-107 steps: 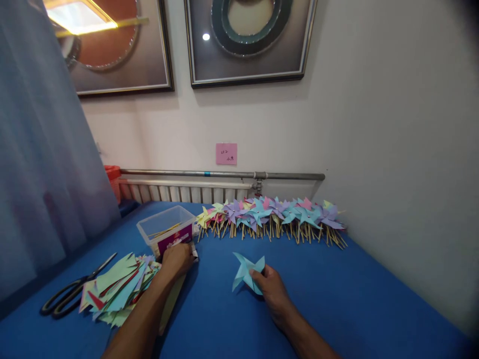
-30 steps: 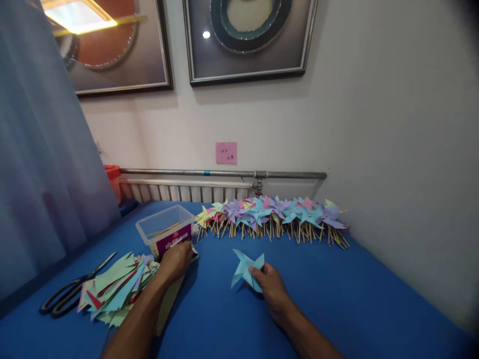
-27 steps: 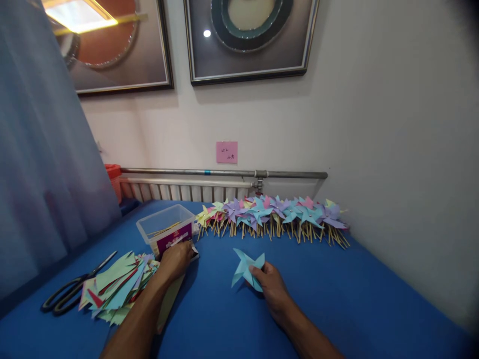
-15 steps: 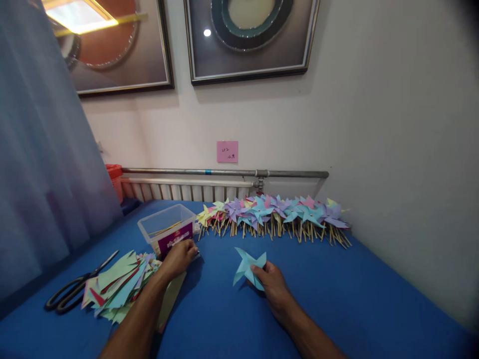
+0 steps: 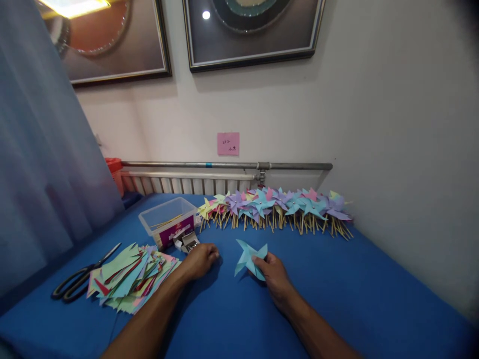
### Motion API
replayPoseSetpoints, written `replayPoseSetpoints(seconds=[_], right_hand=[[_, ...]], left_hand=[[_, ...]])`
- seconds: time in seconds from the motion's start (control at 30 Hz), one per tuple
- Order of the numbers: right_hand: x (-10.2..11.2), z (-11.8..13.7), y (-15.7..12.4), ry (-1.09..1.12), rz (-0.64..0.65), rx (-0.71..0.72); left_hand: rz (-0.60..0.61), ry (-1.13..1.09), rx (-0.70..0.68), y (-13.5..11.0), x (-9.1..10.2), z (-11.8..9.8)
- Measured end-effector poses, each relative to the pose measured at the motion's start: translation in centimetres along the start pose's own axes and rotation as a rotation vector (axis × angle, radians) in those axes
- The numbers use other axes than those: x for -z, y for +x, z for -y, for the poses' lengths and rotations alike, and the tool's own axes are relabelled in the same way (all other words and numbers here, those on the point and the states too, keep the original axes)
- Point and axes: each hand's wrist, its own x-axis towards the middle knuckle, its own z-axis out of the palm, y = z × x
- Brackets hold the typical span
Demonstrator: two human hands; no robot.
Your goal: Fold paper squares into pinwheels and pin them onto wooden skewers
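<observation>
Between the thumb and fingers of my right hand is a light blue paper pinwheel, its blades folded in toward the middle. My left hand is closed, with fingertips pressed together; whatever they pinch is too small or hidden to make out. Just behind that hand lies a small opened cardboard box with shiny little pins in it. A clear plastic tub with a purple label stands behind the small box and holds a few thin sticks.
Finished pinwheels on sticks lie in a long row at the back. Cut paper pieces are heaped at the left, beside black-handled scissors. Everything rests on a blue surface against the wall, near a curtain.
My left hand has moved right, away from the small box toward the pinwheel, uncovering the box. My right hand keeps holding the pinwheel in nearly the same place. The view has tilted slightly.
</observation>
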Motion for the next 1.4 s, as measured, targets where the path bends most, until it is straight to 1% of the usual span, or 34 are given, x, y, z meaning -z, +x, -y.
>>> replayPoseSetpoints(seconds=[0.1, 0.33, 0.4, 0.57, 0.63, 0.77, 0.9, 1.07, 1.2, 1.27, 1.4], right_hand=[[0.1, -0.4, 0.3, -0.006, 0.002, 0.001], [0.1, -0.7, 0.5, 0.012, -0.011, -0.002], [0.1, -0.5, 0.3, 0.01, -0.008, -0.003], [0.0, 0.0, 0.0, 0.018, 0.016, 0.005], [-0.1, 0.1, 0.0, 0.023, 0.012, 0.004], [-0.2, 0.3, -0.2, 0.026, 0.001, 0.006], [-0.1, 0.4, -0.3, 0.022, 0.012, 0.004], [0.0, 0.3, -0.3, 0.05, 0.043, 0.015], [-0.1, 0.3, -0.3, 0.044, 0.021, 0.004], [-0.2, 0.4, -0.4, 0.05, 0.013, 0.002], [-0.2, 0.4, -0.4, 0.064, 0.013, 0.003]], left_hand=[[-0.031, 0.043, 0.006, 0.2, -0.2, 0.4], [-0.035, 0.052, -0.068, 0.3, -0.6, 0.8], [-0.057, 0.059, -0.036, 0.3, -0.6, 0.6], [-0.118, 0.15, 0.143, 0.4, -0.6, -0.4], [-0.109, 0.174, 0.167, 0.4, -0.7, -0.6], [-0.076, 0.167, 0.164, 0.4, -0.6, -0.6], [-0.034, 0.123, 0.135, 0.3, -0.5, -0.5], [-0.002, 0.104, 0.051, 0.0, -0.2, -0.4], [0.026, 0.133, -0.015, -0.4, 0.1, -0.4], [0.028, 0.164, -0.055, -0.5, 0.1, -0.3], [-0.007, 0.178, -0.121, -0.5, -0.5, 0.0]])
